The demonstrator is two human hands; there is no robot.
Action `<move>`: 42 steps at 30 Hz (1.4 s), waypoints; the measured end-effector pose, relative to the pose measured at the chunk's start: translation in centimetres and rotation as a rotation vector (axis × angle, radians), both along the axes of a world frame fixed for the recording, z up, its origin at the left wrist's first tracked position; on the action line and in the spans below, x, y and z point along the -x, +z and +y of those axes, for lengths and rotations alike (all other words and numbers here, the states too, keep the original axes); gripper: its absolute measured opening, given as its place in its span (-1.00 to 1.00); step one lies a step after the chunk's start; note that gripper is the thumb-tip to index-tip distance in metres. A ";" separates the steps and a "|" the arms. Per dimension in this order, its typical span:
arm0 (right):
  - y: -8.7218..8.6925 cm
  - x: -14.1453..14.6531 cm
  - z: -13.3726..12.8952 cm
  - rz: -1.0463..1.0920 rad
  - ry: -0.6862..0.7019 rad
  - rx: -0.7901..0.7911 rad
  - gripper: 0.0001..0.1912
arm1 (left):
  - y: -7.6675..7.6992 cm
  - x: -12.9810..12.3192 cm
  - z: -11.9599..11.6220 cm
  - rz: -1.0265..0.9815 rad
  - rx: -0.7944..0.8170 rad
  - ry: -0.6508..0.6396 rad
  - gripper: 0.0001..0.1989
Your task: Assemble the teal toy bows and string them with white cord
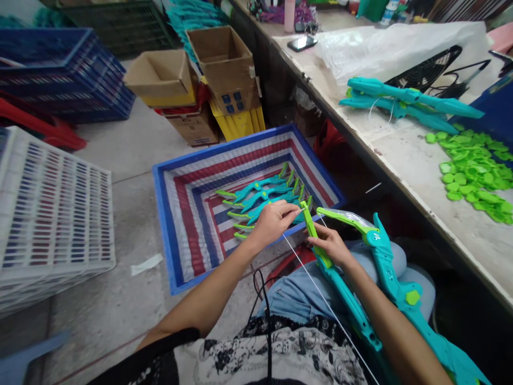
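A teal toy bow (385,262) with bright green limb ends lies across the lap, one arm reaching up between my hands. My right hand (331,243) is closed round the green limb (310,227). At that limb's tip, my left hand (278,216) pinches the end of a white string (306,270), which runs down toward the lower right. In front of my hands, several teal and green bows (256,195) lie side by side in a blue crate (164,235) lined with striped cloth.
On the workbench (385,155) at right are stacked teal bows (404,101), many green pieces (473,171), a phone (302,43) and a fan. A white crate (56,208) stands left. Cardboard boxes (230,69) and blue crates (92,75) stand behind.
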State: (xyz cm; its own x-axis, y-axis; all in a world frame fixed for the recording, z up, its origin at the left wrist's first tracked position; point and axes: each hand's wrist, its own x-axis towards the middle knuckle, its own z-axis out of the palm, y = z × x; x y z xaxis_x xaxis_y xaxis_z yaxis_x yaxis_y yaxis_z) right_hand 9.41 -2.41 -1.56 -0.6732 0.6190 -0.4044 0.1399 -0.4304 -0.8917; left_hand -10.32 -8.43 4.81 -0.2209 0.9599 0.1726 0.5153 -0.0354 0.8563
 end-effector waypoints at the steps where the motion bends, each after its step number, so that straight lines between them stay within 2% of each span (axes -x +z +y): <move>1: 0.1 0.0 0.0 -0.001 -0.001 -0.004 -0.42 | 0.0 -0.2 0.1 -0.003 0.004 0.010 -0.82; 6: 0.0 0.2 -0.3 0.020 -0.008 -0.055 -0.41 | -0.2 -1.2 0.2 -0.085 0.063 0.116 -0.87; 8: -0.2 0.4 -0.6 0.021 -0.006 -0.090 -0.40 | -0.3 -1.6 0.1 -0.157 0.086 0.132 -0.71; 10: -0.4 0.4 -1.0 0.004 0.000 -0.158 -0.41 | -0.6 -1.9 0.1 -0.193 0.097 0.127 -0.67; 13: 0.4 0.6 -1.6 -0.081 0.009 -0.425 -0.50 | -0.9 -2.2 0.1 -0.180 0.108 0.151 -0.80; 17: 3.5 1.5 -0.8 -0.171 -0.117 -0.907 -0.63 | -1.1 -2.4 0.1 -0.164 0.114 0.183 -0.81; 20: 5.9 2.7 1.1 -0.159 -0.153 -1.072 -0.75 | -0.9 -2.6 0.2 -0.164 0.114 0.178 -0.81; 23: 7.1 3.6 2.7 -0.133 -0.090 -1.132 -0.89 | -0.8 -2.6 0.3 -0.172 0.103 0.172 -0.81; 27: 7.4 4.1 3.1 -0.135 -0.028 -1.228 -0.87 | -1.3 -2.6 0.7 -0.213 0.094 0.191 -0.83; 30: 7.2 3.6 4.8 -0.175 -0.042 -1.274 -0.84 | -1.9 -3.0 1.3 -0.215 -0.011 0.220 -0.86; 32: 6.9 2.6 7.7 -0.222 -0.166 -1.239 -0.86 | -2.0 -3.6 1.6 -0.248 -0.105 0.205 -0.90; 33: 6.9 2.1 9.5 -0.246 -0.285 -1.187 -0.88 | -1.9 -4.0 1.7 -0.277 -0.138 0.182 -0.90; 35: 7.2 1.4 12.7 -0.267 -0.609 -1.010 -0.90 | -1.5 -4.6 2.0 -0.329 -0.152 0.101 -0.86; 37: 8.0 1.3 13.9 -0.211 -0.867 -0.836 -0.90 | -1.0 -4.8 2.5 -0.356 -0.114 0.011 -0.85; 38: 8.6 1.6 13.3 -0.166 -0.905 -0.804 -0.90 | -0.7 -4.7 2.9 -0.400 -0.074 -0.022 -0.84; 39: 9.1 2.0 12.0 -0.121 -0.875 -0.815 -0.90 | -0.4 -4.4 3.3 -0.482 -0.018 -0.041 -0.81; 40: 9.5 2.6 10.0 -0.080 -0.782 -0.877 -0.90 | -0.1 -4.1 3.8 -0.593 0.048 -0.046 -0.76; 42: 9.6 3.9 5.2 -0.066 -0.504 -1.021 -0.89 | 0.3 -3.1 4.9 -0.814 0.181 -0.033 -0.67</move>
State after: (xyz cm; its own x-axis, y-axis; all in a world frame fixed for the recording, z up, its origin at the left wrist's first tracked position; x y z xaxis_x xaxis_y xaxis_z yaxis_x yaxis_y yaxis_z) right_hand 5.52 2.83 8.03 -0.2512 0.8733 0.4175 0.2166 0.4711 -0.8551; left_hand -7.19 -3.57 5.16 -0.1811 0.9656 -0.1865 -0.2658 0.1345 0.9546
